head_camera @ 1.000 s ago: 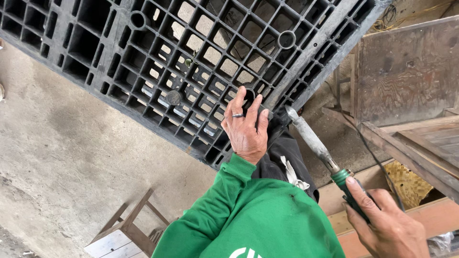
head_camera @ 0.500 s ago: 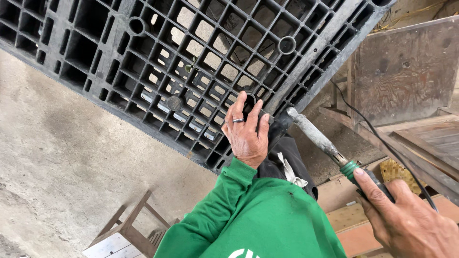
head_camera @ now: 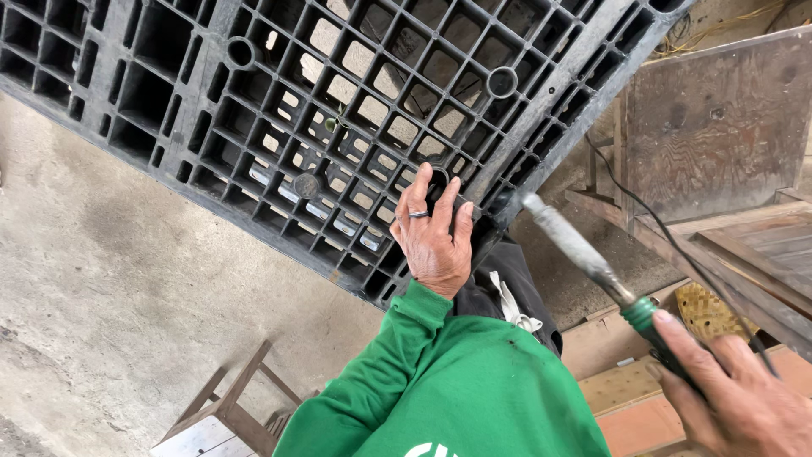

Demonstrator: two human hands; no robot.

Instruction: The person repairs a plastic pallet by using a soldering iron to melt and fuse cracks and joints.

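Here, nearest to you, your right hand (head_camera: 736, 398) grips the green handle of a soldering iron (head_camera: 592, 262), its grey tip pointing at the edge of the black plastic pallet (head_camera: 254, 93). Your left hand (head_camera: 433, 233), with green sleeve (head_camera: 397, 364) and a ring, lies open with fingers spread on the pallet grid. Farther, a small wooden stool (head_camera: 224, 406) stands on the concrete floor (head_camera: 101, 279).

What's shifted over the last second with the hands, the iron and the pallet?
The soldering iron in the right hand swung its tip up and left, nearer the black pallet's edge; the hand slid slightly right. The left hand stayed flat on the pallet grid. Nothing was taken up or let go.
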